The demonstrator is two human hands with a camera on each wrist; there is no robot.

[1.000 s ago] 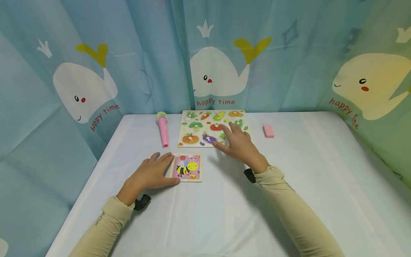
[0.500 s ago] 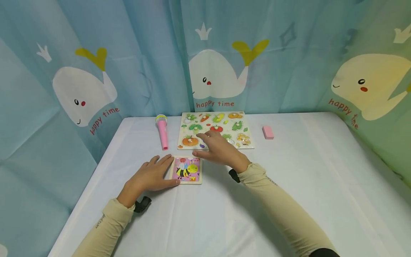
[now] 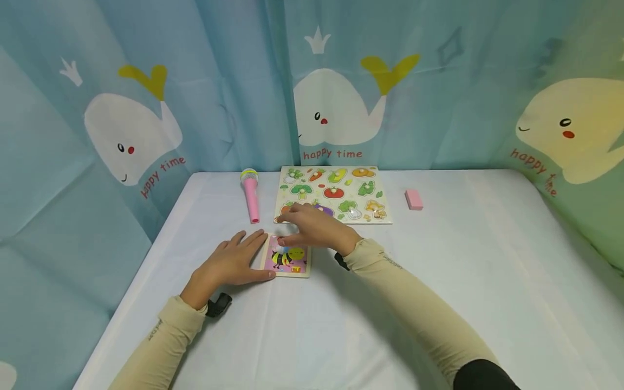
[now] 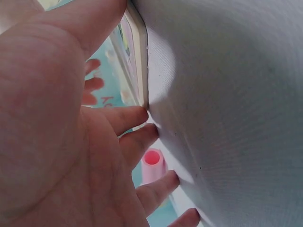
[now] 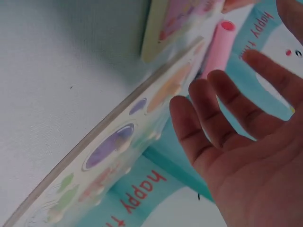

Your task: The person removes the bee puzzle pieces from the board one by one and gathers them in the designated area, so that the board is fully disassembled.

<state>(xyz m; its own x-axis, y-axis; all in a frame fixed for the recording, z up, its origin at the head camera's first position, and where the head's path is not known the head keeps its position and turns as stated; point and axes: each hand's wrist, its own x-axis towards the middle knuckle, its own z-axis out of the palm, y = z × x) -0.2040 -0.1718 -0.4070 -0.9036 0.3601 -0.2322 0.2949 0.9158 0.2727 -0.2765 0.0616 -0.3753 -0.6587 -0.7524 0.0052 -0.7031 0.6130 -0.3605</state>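
Note:
On the white table, a small square bee puzzle point(image 3: 285, 265) in a pale wooden frame lies flat. My left hand point(image 3: 229, 265) rests at its left side, thumb by the near corner and index fingertip by the far corner, fingers straight. In the left wrist view, the puzzle's pale edge point(image 4: 141, 71) runs between thumb and index finger. My right hand point(image 3: 317, 227), fingers spread and relaxed, hovers above the bee puzzle's far edge and the near edge of a vegetable peg puzzle point(image 3: 352, 189). The right wrist view shows nothing inside that hand.
A pink toy microphone point(image 3: 251, 199) lies left of the vegetable board. To the right of the board is a pink rectangular block point(image 3: 414, 200). Behind the table's far edge hangs a blue curtain point(image 3: 253, 119) printed with whales.
My right hand has moved left from over the vegetable board to above the bee puzzle's far edge. My left hand has stayed at the bee puzzle. The head view has shifted slightly.

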